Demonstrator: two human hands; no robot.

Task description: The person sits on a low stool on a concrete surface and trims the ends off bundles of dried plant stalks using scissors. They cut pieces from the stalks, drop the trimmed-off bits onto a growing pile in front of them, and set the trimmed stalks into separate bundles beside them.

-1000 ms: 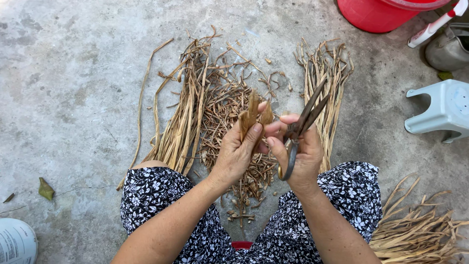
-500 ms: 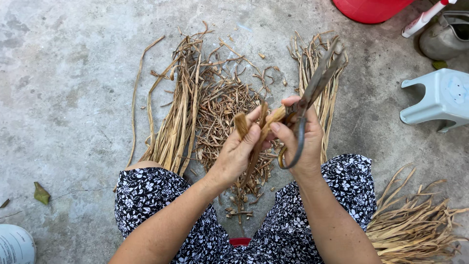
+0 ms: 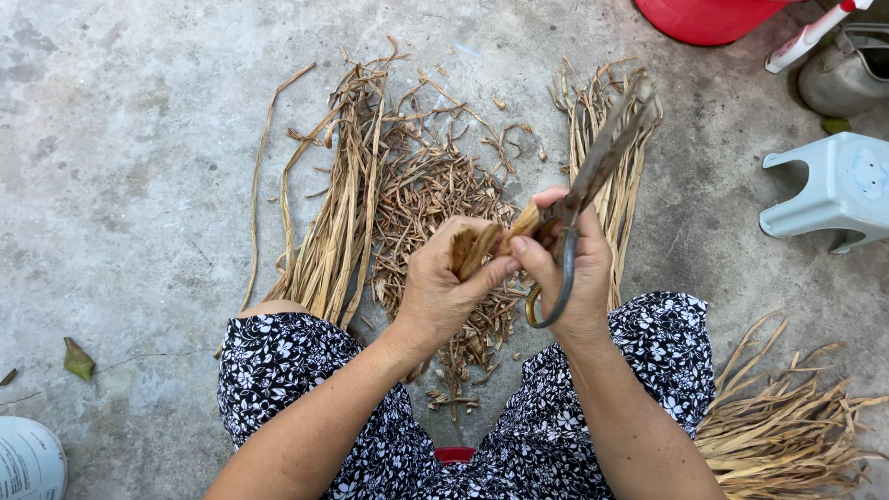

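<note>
My left hand [image 3: 443, 289] grips a short bunch of dry tan plant stalks [image 3: 474, 246] above my lap. My right hand [image 3: 571, 268] holds old dark metal scissors [image 3: 593, 176], blades pointing up and away, and its fingers also touch the end of the stalks. Below the hands lies a heap of small cut stalk scraps [image 3: 435, 204] on the concrete floor. A bundle of long dry stalks [image 3: 338, 213] lies left of the heap, and another bundle [image 3: 602, 139] lies behind the scissors.
More dry stalks [image 3: 787, 417] are piled at my right knee. A pale plastic stool [image 3: 833, 190] stands at right, a red tub [image 3: 708, 17] and a grey container [image 3: 847, 69] at the top right. A white container [image 3: 28, 458] sits bottom left.
Both hands have dropped slightly and the stalk bunch has tilted down toward the left hand. The scissors' blades now point further up to the right.
</note>
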